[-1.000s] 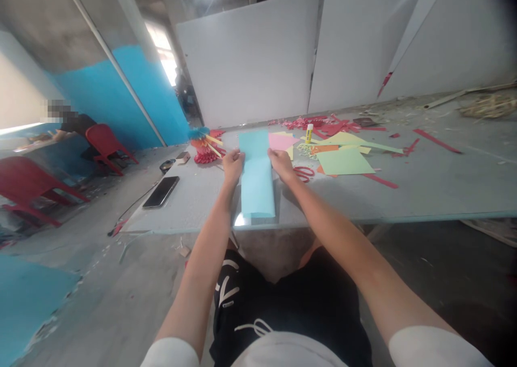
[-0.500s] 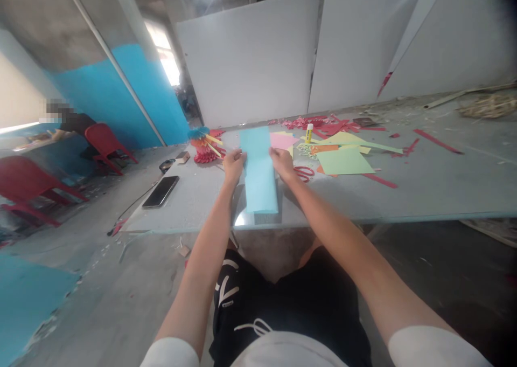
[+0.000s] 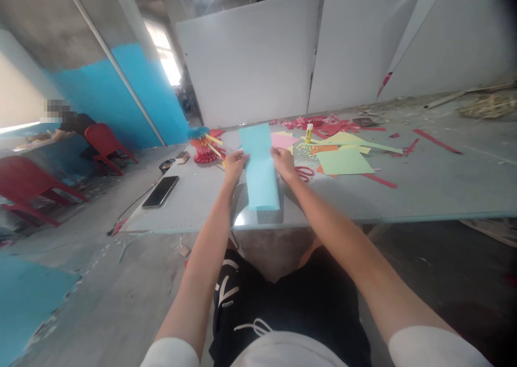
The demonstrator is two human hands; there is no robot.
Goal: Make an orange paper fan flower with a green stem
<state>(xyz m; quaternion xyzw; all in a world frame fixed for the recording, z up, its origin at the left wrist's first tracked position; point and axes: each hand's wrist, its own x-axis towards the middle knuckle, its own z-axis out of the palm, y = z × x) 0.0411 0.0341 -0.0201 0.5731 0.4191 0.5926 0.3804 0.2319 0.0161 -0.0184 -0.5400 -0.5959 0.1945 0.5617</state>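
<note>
A long light blue paper strip (image 3: 260, 173) lies lengthwise on the grey table (image 3: 424, 189) in front of me. My left hand (image 3: 234, 165) pinches its left edge about halfway along. My right hand (image 3: 283, 163) pinches the right edge opposite. The far half of the strip rises slightly off the table between my hands. The near end lies flat close to the table's front edge.
Red scissors (image 3: 304, 172) lie just right of my right hand. Green, yellow, orange and pink sheets (image 3: 343, 161), a glue stick (image 3: 309, 133) and red scraps sit further right. A paper craft (image 3: 204, 146) and a phone (image 3: 160, 191) lie left. A person sits by red chairs (image 3: 105, 143).
The blue strip has slid a little away from me, its near end moving up from the table edge. Both hands stay pinched on its sides and have drawn slightly closer.
</note>
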